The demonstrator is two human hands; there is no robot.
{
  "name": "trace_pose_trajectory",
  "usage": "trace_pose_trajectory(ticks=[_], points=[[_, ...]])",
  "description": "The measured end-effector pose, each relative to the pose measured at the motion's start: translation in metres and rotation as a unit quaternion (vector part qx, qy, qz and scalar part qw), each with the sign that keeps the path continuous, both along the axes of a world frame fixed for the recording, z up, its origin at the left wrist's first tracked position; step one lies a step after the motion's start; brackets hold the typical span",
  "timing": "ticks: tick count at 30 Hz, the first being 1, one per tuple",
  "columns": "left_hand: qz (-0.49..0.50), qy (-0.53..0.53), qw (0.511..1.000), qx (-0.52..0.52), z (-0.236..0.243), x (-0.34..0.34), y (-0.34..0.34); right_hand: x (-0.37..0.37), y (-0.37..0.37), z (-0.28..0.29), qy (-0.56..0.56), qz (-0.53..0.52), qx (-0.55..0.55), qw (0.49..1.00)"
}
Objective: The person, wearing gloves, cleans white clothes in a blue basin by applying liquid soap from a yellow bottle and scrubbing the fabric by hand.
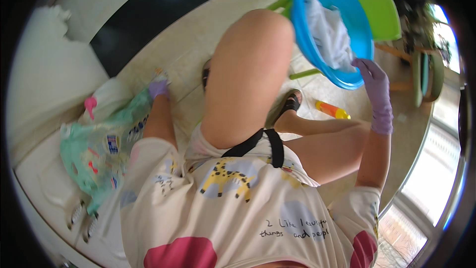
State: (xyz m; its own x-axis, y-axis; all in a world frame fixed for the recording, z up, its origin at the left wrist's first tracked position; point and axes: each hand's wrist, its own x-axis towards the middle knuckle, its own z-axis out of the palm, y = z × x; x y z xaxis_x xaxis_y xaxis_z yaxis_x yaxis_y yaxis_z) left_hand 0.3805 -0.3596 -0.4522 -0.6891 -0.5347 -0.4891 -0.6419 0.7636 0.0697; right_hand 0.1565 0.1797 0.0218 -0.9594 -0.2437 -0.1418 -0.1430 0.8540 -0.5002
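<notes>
Basin, blue and round (pixel 299 25), sits between 1 and 2 o'clock, overlapping the green chair (pixel 384 17) in view, with a white cloth (pixel 328 32) bunched inside it. Your right hand (pixel 375 77), in a purple glove, reaches to the basin's 4 o'clock edge. Its fingertips are drawn together right at the cloth's lower end, though you cannot tell whether they pinch the cloth, the rim or neither.

Your left hand (pixel 158 88), also in a purple glove, reaches down at 10 o'clock, well apart from your right, just beside the upper end of a mint-green plastic bag (pixel 74 149). A small pale item (pixel 160 75) shows right past its fingers; they are too small and blurred to tell whether they close on anything.

The bag spreads between 8 and 9 o'clock, with a pink nozzle (pixel 90 106) near it at 9. An orange bottle with a yellow cap (pixel 332 109) lies on the tiled floor (pixel 186 77) at 3 o'clock. Your 2 feet wear dark sandals (pixel 278 107), at 2 and 11 o'clock.
</notes>
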Motion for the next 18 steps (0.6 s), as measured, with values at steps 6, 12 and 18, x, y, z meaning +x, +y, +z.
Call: trace_pose_trajectory(ticks=[6,12,18], points=[[0.335,0.378,0.846,0.17,0.035,-0.042,0.008,-0.01,0.025,0.009,0.011,-0.045,-0.042,0.998],[0.075,0.589,0.769,0.237,0.282,-0.183,0.038,-0.047,-0.003,0.031,0.126,0.038,-0.164,0.978],[-0.29,0.519,0.754,0.278,0.494,-0.264,0.19,-0.052,-0.05,0.07,0.294,0.142,-0.135,0.935]])
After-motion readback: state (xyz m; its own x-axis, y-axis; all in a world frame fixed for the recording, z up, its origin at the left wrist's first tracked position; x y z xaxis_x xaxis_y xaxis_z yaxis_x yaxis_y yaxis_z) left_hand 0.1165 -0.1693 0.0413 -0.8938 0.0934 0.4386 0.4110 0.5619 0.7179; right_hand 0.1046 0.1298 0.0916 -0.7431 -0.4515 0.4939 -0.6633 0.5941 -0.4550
